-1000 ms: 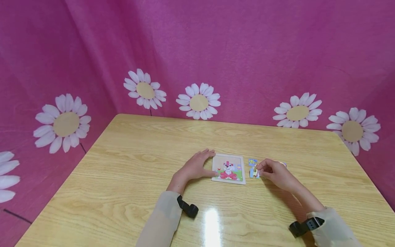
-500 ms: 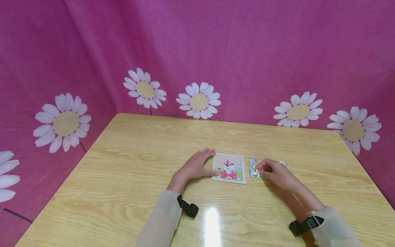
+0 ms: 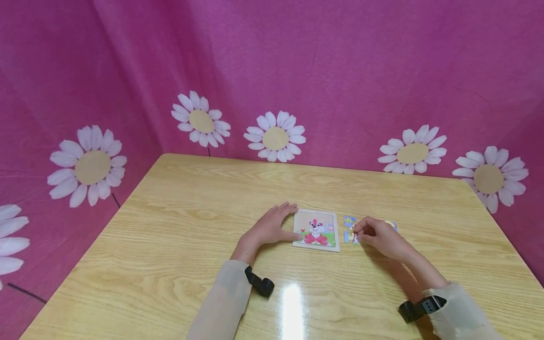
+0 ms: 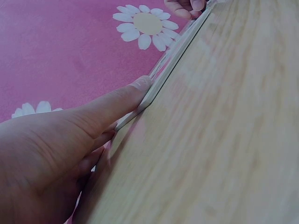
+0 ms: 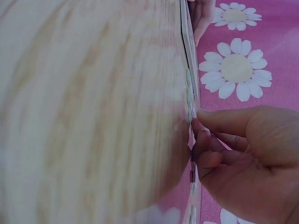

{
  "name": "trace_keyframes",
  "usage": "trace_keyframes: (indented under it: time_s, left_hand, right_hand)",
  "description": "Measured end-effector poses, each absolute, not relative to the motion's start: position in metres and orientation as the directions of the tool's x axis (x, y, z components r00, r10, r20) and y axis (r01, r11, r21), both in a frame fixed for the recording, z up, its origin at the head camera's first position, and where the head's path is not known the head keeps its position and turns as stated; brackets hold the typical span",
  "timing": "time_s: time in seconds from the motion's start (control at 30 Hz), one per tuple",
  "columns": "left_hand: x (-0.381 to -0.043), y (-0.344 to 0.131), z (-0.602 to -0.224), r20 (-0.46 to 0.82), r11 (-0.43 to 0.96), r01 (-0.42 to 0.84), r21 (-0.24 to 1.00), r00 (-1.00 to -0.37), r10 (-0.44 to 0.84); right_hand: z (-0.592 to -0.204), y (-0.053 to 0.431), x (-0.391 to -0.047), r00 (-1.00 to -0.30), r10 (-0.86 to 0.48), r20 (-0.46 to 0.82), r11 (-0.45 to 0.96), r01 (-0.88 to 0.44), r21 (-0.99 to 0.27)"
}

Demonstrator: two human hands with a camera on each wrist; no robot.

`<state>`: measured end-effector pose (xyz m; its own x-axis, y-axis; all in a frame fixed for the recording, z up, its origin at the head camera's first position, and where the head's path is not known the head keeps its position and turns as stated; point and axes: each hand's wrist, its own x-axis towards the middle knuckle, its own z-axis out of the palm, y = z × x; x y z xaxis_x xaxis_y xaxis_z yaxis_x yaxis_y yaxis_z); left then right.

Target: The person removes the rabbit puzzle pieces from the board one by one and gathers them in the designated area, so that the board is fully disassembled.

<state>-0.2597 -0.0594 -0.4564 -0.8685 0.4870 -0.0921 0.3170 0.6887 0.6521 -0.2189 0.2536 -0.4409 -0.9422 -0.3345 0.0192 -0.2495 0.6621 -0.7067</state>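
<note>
A square jigsaw puzzle tray [image 3: 316, 251] with a pink-and-white cartoon animal picture lies flat on the table. My left hand [image 3: 267, 231] spans its left side, the thumb lying on the front left part and the fingers at the back left corner. In the left wrist view, the thumb [image 4: 140, 84] presses on the tray's edge. To the right of the tray, my right hand [image 3: 380, 239] pinches a small puzzle piece [image 3: 355, 237] between thumb and forefinger, low at the tabletop. A light-blue puzzle piece [image 3: 347, 237] lies beside those fingertips, and another blue piece [image 3: 349, 220] is just behind.
One more puzzle piece [image 3: 392, 225], partly hidden, shows beyond the right hand. The wooden table [image 3: 204, 222] reaches back to a pink curtain [image 3: 331, 85] with white daisies. Both wrists wear black straps with cameras.
Both hands keep nearly the same places. The pieces at my right fingertips have shifted slightly against each other. The head view has tilted a little.
</note>
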Motion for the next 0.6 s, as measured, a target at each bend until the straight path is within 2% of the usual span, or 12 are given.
trace_keyframes:
  time_s: [0.27,0.6]
  left_hand:
    - [-0.261,-0.06,-0.457,-0.073,0.682,0.347,0.644,-0.859,0.506]
    - [-0.261,-0.06,-0.457,-0.072,0.674,0.35,0.65,-0.855,0.514]
  right_hand:
    - [-0.436,0.251,-0.22,-0.951,-0.308,0.021,0.678,-0.235,-0.697]
    - [-0.436,0.231,-0.226,-0.938,-0.344,0.029,0.633,-0.255,-0.731]
